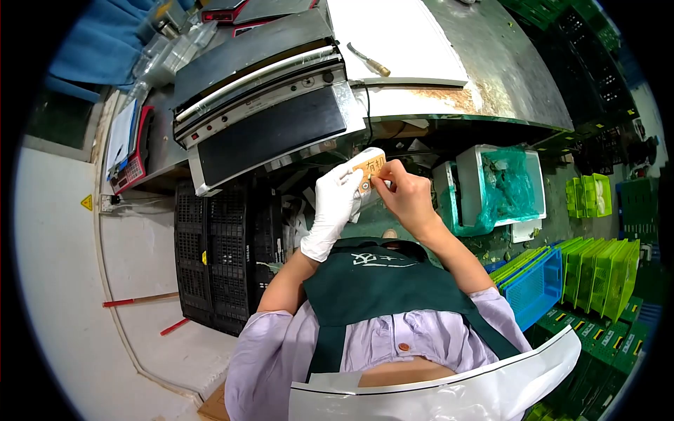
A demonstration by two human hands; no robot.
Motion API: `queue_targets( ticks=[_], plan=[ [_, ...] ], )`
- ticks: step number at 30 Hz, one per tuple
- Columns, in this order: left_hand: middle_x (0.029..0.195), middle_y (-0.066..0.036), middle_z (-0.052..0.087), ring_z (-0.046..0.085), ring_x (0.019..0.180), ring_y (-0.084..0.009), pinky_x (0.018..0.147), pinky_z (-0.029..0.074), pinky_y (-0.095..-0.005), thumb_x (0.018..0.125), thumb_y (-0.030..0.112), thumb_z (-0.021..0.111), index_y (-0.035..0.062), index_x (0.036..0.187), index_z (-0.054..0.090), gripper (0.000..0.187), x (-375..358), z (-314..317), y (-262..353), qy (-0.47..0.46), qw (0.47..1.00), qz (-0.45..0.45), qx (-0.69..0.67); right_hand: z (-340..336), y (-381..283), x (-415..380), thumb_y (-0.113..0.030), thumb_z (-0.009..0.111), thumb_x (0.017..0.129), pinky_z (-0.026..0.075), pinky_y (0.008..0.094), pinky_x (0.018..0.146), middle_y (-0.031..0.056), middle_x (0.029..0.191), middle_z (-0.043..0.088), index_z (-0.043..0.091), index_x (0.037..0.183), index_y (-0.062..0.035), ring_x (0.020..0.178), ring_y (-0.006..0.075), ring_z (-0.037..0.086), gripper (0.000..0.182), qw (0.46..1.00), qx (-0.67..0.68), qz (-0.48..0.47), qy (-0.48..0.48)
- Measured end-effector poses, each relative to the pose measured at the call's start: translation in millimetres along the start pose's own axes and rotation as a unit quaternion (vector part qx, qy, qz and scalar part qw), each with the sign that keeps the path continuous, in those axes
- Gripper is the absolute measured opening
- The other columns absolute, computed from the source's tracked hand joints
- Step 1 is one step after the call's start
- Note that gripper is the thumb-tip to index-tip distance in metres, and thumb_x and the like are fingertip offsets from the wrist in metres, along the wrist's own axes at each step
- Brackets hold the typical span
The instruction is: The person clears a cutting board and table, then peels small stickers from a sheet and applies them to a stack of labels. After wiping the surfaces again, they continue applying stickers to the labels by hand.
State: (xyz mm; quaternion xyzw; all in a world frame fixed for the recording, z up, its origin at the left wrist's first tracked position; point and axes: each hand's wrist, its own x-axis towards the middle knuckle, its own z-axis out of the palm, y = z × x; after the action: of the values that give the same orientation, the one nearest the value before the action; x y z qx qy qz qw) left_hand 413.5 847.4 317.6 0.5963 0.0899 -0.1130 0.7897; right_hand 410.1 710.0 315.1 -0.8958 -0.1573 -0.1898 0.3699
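My left hand [333, 205], in a white glove, is closed around a small white item with an orange-brown label [371, 167] printed with dark characters. It is held up in front of my apron, below the table's front edge. My bare right hand [407, 193] pinches with thumb and forefinger at the right edge of the label. The fingertips hide what exactly they grip. The underside of the white item is hidden by my gloved fingers.
A wrapping machine [270, 130] stands on the table ahead, beside a white board [400, 49] with a curved, wooden-handled knife [368, 59]. Black crates [214, 252] are at left. A foam box [540, 186] with green plastic, a blue basket [530, 291] and green baskets [600, 277] lie right.
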Motion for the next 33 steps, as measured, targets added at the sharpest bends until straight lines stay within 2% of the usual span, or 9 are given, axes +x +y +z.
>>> queue_targets(
  ticks=[2, 7, 11, 13, 15, 19, 24, 27, 33],
  plan=[
    [0.085, -0.002, 0.062, 0.054, 0.066, -0.0032, 0.056, 0.044, -0.017, 0.086, 0.001, 0.048, -0.0009, 0.112, 0.057, 0.028, -2, -1, 3, -0.005, 0.994, 0.023, 0.109, -1, -3, 1, -0.013, 0.071, 0.071, 0.046, 0.0275, 0.044, 0.0097, 0.068, 0.064, 0.052, 0.08, -0.0029, 0.052, 0.0186, 0.062, 0.023, 0.999, -0.021, 0.028, -0.009],
    [0.086, -0.005, 0.063, 0.057, 0.069, -0.005, 0.06, 0.047, -0.019, 0.086, 0.002, 0.048, -0.0019, 0.108, 0.057, 0.025, 0, -6, -1, -0.019, 0.998, 0.01, 0.067, -11, -3, 8, -0.022, 0.073, 0.07, 0.048, 0.0312, 0.049, 0.0127, 0.071, 0.065, 0.054, 0.083, -0.0017, 0.057, 0.0215, 0.064, 0.031, 0.992, -0.101, 0.073, -0.021],
    [0.09, -0.008, 0.063, 0.06, 0.073, -0.0083, 0.062, 0.048, -0.0202, 0.086, 0.006, 0.052, -0.0032, 0.105, 0.057, 0.021, 2, -11, -2, -0.064, 0.998, 0.005, -0.009, -30, 11, 20, -0.027, 0.071, 0.073, 0.044, 0.0251, 0.046, 0.008, 0.065, 0.063, 0.061, 0.081, 0.0011, 0.052, 0.0115, 0.058, 0.032, 0.962, 0.061, 0.204, -0.172],
    [0.089, -0.008, 0.061, 0.059, 0.078, -0.011, 0.07, 0.048, -0.0233, 0.085, 0.012, 0.056, -0.0042, 0.102, 0.055, 0.024, 4, -13, -5, -0.061, 0.998, -0.017, -0.027, -30, 21, 19, -0.026, 0.068, 0.077, 0.037, 0.0203, 0.04, -0.001, 0.06, 0.057, 0.063, 0.079, 0.0001, 0.047, 0.0041, 0.046, 0.027, 0.878, 0.291, 0.302, -0.231],
    [0.097, -0.008, 0.061, 0.058, 0.084, -0.012, 0.077, 0.046, -0.0237, 0.084, 0.012, 0.058, -0.0044, 0.11, 0.052, 0.031, 11, -18, -12, -0.129, 0.99, -0.023, -0.048, -31, 21, 21, -0.023, 0.06, 0.084, 0.028, 0.0167, 0.035, -0.0031, 0.056, 0.05, 0.063, 0.082, -0.0026, 0.044, 0.0014, 0.039, 0.021, 0.849, 0.363, 0.352, -0.155],
    [0.093, -0.005, 0.062, 0.058, 0.085, -0.0116, 0.077, 0.046, -0.0248, 0.082, 0.011, 0.058, -0.0028, 0.108, 0.056, 0.029, 8, -25, -43, -0.193, 0.969, -0.045, 0.145, -33, 41, 24, -0.017, 0.061, 0.083, 0.038, 0.0175, 0.038, 0.0008, 0.063, 0.055, 0.059, 0.078, -0.0014, 0.05, 0.0036, 0.046, 0.017, 0.8, 0.448, 0.391, -0.074],
    [0.093, -0.009, 0.062, 0.06, 0.079, -0.0124, 0.065, 0.05, -0.0232, 0.084, 0.011, 0.055, -0.0054, 0.106, 0.056, 0.028, 9, -22, -21, -0.065, 0.994, -0.081, -0.016, -41, 25, 21, 0.0, 0.068, 0.072, 0.051, 0.0231, 0.064, 0.0047, 0.079, 0.058, 0.055, 0.094, 0.0001, 0.072, 0.009, 0.057, 0.026, 0.827, 0.471, 0.293, -0.091],
    [0.089, -0.008, 0.062, 0.06, 0.076, -0.0116, 0.065, 0.05, -0.0229, 0.084, 0.011, 0.055, -0.0056, 0.104, 0.057, 0.027, 14, -20, -10, -0.042, 0.997, -0.072, -0.007, -38, 18, 18, 0.002, 0.07, 0.07, 0.05, 0.0228, 0.069, 0.0051, 0.081, 0.06, 0.053, 0.095, -0.0001, 0.074, 0.0094, 0.058, 0.03, 0.893, 0.358, 0.254, -0.101],
    [0.087, -0.009, 0.063, 0.059, 0.074, -0.0097, 0.065, 0.049, -0.0227, 0.084, 0.007, 0.054, -0.0069, 0.104, 0.057, 0.024, 12, -10, -1, -0.041, 0.997, -0.055, 0.019, -26, -3, 18, 0.004, 0.067, 0.07, 0.051, 0.0216, 0.062, 0.0053, 0.077, 0.061, 0.053, 0.085, 0.0009, 0.071, 0.0089, 0.06, 0.02, 0.942, 0.253, 0.188, -0.115]
  ],
)
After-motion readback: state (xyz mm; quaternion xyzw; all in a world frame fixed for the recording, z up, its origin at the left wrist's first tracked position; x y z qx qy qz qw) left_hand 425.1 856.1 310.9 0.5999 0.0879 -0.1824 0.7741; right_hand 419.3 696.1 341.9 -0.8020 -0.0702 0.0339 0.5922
